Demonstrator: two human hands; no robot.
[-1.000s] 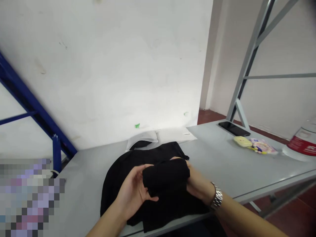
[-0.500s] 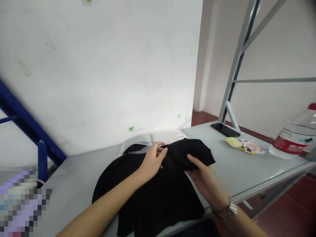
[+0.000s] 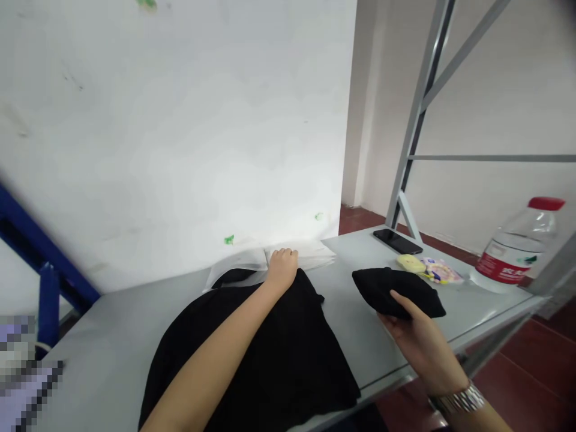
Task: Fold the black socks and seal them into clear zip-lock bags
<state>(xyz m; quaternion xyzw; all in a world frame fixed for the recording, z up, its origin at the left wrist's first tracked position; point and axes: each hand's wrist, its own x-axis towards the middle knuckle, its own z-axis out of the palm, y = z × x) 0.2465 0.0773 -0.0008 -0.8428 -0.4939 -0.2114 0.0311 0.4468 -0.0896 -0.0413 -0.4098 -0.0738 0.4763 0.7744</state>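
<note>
On the table lies a large spread of black cloth, its front part reaching the table edge. Behind it, against the white board, are whitish translucent plastic bags or sheets, with some black cloth partly under them at the left. My left hand is closed, fingers curled down where the black cloth meets the whitish sheets; what it grips is hidden. To the right, clear of the spread cloth, my right hand holds a small folded piece of black cloth, thumb on top and fingers beneath.
A phone, a yellow item, a colourful packet and a red-capped water bottle stand along the right of the grey table. A white board rises behind. Blue and grey metal frames flank it.
My right hand has moved right with the folded black cloth, away from the spread cloth. My left hand has gone from loosely open to curled down by the whitish sheets. The view has shifted slightly.
</note>
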